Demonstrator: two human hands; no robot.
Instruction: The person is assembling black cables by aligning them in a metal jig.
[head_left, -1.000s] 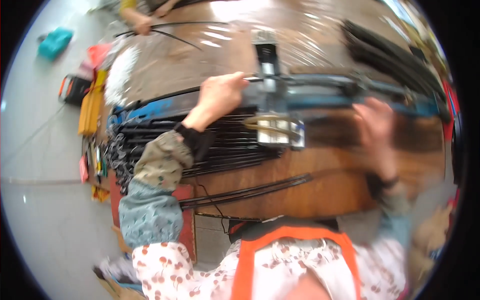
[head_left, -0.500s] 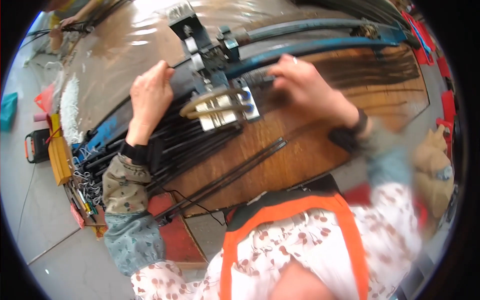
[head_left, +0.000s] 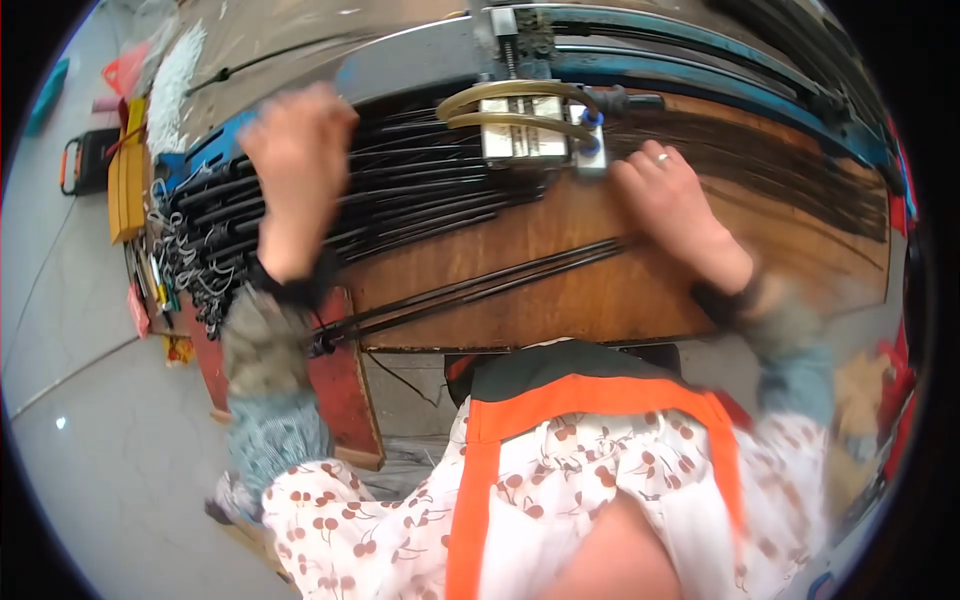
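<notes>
Apparently midway | see black rods (head_left: 415, 178) bundled beside left hand (head_left: 298, 150), two loose rods (head_left: 480, 284) nearer on tabletop (head_left: 600, 300); cannot tell finished from unfinished | right hand (head_left: 674, 202) just beside metal block (head_left: 524, 132), with curled fingers (head_left: 632, 178); left blurred; cannot tell whether pinching anything

A black case (head_left: 92, 160) sits just left of a yellow box (head_left: 126, 190).

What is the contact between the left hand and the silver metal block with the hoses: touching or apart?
Apart: the head view shows black rods across the wide gap between left hand and metal block.
</notes>
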